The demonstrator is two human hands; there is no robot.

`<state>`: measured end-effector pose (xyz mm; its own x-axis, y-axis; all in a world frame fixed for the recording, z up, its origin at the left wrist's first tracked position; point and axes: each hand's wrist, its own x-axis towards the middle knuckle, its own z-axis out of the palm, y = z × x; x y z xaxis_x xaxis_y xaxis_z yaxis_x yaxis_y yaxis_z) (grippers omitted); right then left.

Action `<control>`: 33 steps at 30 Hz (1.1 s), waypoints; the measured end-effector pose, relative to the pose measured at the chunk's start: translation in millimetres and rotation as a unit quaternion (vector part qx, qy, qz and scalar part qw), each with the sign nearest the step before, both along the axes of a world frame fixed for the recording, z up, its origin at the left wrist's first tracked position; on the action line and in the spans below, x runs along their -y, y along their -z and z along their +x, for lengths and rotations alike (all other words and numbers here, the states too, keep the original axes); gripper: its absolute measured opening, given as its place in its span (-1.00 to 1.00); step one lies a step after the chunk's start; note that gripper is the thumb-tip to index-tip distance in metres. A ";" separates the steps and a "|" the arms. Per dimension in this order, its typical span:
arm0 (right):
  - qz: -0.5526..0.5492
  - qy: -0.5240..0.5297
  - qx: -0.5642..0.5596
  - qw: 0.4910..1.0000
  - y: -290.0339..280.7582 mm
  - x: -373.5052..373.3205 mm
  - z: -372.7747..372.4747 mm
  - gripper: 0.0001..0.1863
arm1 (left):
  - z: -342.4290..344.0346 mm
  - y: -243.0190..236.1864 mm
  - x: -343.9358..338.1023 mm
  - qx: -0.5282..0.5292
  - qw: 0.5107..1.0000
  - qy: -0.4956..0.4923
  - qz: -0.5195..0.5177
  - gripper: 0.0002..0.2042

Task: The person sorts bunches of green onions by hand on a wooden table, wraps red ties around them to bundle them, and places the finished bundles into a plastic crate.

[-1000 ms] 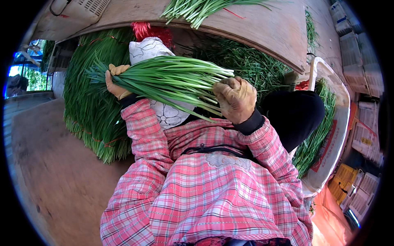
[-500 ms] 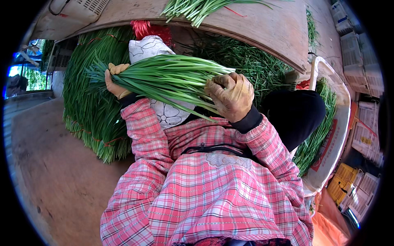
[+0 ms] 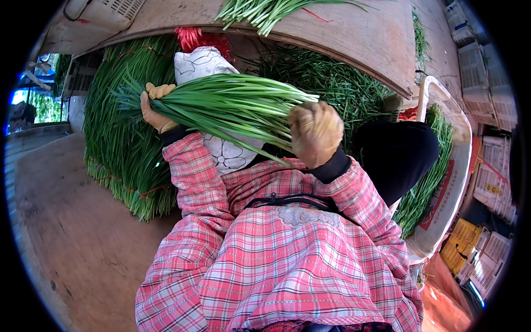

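My gloved left hand (image 3: 157, 108) is wrapped round the dark leafy end of a bunch of garlic chives (image 3: 232, 108). The bunch lies crosswise in front of my chest, its pale stem ends toward the right. At those stem ends is my gloved right hand (image 3: 316, 134), its fingers curled in and slightly smeared; whatever they grip is hidden behind the knuckles. Beneath the bunch, a white cloth with a flower pattern (image 3: 227, 157) covers my lap. Tied bundles of chives (image 3: 130, 133) stand stacked to my left.
A wooden board (image 3: 343, 39) ahead bears more loose chives (image 3: 271, 14) and a red tie. Red strings (image 3: 207, 43) hang by its edge. Loose greens (image 3: 326, 83) lie underneath. At right stands a white basket (image 3: 462, 166) of greens; crates (image 3: 489, 177) are stacked beyond.
My right hand has shifted slightly right along the stem ends, and its fingers have curled in more. My left hand and the bunch have barely moved.
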<state>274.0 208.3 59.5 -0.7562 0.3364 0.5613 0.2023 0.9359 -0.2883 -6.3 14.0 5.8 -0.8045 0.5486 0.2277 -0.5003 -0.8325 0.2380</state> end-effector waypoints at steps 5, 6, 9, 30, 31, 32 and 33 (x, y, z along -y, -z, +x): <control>0.012 0.099 0.040 0.994 18.5 -36.1 34.4 -0.91 | 3.5 -1.8 0.0 0.053 0.998 -0.012 0.014 -0.85; 0.035 0.132 0.091 0.987 25.0 -46.1 46.0 -0.91 | 3.7 -2.2 -0.9 0.060 0.998 -0.008 0.017 -0.84; -0.133 0.185 0.219 0.949 24.5 -70.7 66.7 -0.79 | 3.1 -1.1 -0.4 0.065 0.997 0.012 0.037 -0.81; -0.697 -0.222 0.146 0.667 -1.8 14.1 48.1 -0.66 | 6.5 -26.2 -26.8 -0.217 0.929 0.079 0.289 -0.87; -0.699 -0.219 0.125 0.669 -2.1 13.9 44.4 -0.69 | 8.4 -33.8 -30.5 -0.231 0.922 0.097 0.296 -0.87; -0.702 -0.216 0.104 0.671 -2.1 15.1 41.7 -0.72 | 9.5 -39.5 -32.0 -0.245 0.914 0.114 0.303 -0.87; -0.706 -0.187 0.091 0.677 1.0 19.3 38.8 -0.77 | 11.6 -44.9 -27.1 -0.223 0.930 0.101 0.273 -0.89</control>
<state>312.9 189.0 58.4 -0.9498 0.2073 -0.2342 0.1796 -0.2516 -0.9510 5.3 41.1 50.7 -0.4564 0.3819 0.8036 -0.6118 -0.7905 0.0282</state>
